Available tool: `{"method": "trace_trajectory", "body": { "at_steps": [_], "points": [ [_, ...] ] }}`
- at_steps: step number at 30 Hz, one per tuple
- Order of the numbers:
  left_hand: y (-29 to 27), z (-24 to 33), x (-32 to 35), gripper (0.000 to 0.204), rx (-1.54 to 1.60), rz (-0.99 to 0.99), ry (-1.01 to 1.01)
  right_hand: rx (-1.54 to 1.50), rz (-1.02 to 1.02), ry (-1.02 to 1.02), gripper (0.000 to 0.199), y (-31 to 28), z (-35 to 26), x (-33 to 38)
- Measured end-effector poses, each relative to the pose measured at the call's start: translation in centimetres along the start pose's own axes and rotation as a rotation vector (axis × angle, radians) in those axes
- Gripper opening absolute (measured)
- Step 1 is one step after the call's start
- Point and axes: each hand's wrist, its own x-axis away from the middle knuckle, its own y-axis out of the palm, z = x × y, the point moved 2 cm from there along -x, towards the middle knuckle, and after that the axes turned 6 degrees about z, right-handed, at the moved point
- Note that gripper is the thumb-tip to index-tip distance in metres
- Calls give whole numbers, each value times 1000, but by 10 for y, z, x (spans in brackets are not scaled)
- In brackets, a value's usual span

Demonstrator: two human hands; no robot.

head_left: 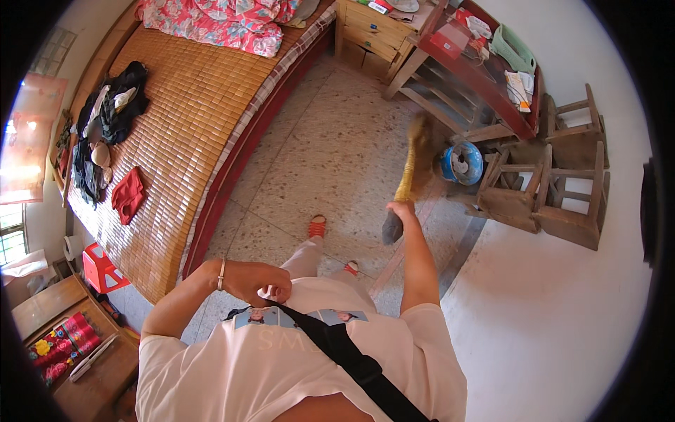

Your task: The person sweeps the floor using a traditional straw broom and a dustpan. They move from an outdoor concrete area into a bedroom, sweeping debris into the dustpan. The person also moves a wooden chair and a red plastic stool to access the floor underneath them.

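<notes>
My right hand [401, 207] is closed round the handle of a broom [406, 181], whose yellow-wrapped shaft points away from me over the floor. A dark grey end of it hangs below my fist, and its brownish far part is smeared by motion beside a blue bin [462, 163]. At my waist my left hand [256, 282] is curled shut, with a bracelet on the wrist. It rests against my shirt at the end of a black strap [330, 337]; whatever its fingers hold is hidden.
A bed with a bamboo mat [204, 98] fills the left, bearing dark clothes [105, 126] and a red cloth [128, 195]. A drawer cabinet [373, 35], a red desk [485, 91] and wooden chairs [555, 176] line the far right. A red stool [102, 271] stands left.
</notes>
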Motion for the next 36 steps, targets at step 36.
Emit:
{"method": "trace_trajectory", "body": {
  "at_steps": [36],
  "points": [
    [119, -125, -194, 29, 538, 1208, -349, 898, -398, -853, 75, 24, -149, -30]
  ]
}}
